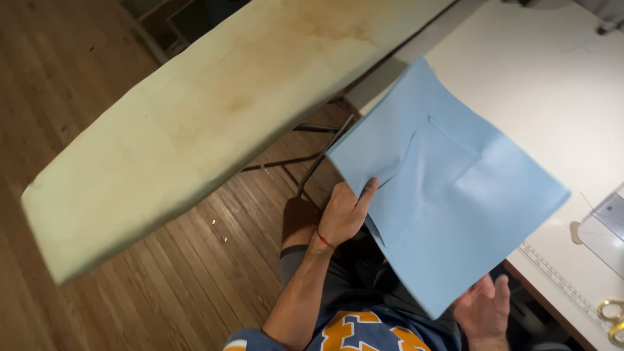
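We've got the blue fabric (448, 188) up in the air, our left hand (344, 214) pinching its near left edge and the sheet fanning away to the right. Our right hand (484, 305) sits spread below its lower corner. Stained ironing board (195, 123) left, white table (559, 78) right.

This looks like a home sewing room: a stained ironing board (195, 123) crosses the upper left above a wooden floor (58, 78), a white table (552, 84) with gold scissors (614, 315) fills the right.
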